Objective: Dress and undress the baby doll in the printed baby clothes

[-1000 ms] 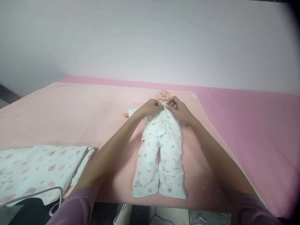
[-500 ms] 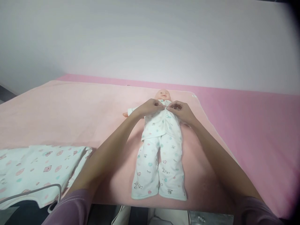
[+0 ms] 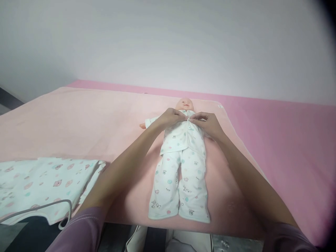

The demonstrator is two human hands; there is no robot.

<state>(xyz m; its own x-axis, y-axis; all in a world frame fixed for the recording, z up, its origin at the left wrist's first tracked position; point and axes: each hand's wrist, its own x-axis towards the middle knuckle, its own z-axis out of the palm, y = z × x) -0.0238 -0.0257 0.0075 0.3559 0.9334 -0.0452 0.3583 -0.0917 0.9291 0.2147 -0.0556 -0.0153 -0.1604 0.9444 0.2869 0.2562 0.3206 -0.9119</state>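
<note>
A baby doll [image 3: 184,104] lies on its back on a pale pink blanket [image 3: 78,122], head away from me. It wears a white printed shirt [image 3: 182,136] and matching trousers [image 3: 180,185]. My left hand [image 3: 169,117] and my right hand [image 3: 207,123] meet at the doll's upper chest, just under the collar. Both have fingers pinched closed on the front edges of the shirt, beside a small button. The doll's left-side arm sticks out past my left wrist.
Folded printed baby clothes [image 3: 39,183] lie at the blanket's near left corner, with a grey cable [image 3: 39,207] curving over their edge. A brighter pink mattress [image 3: 283,140] extends to the right. A plain white wall [image 3: 168,45] stands behind.
My right hand's fingers have lowered from a raised pinch onto the shirt front, closer to my left hand. The view has shifted slightly; the doll stays put.
</note>
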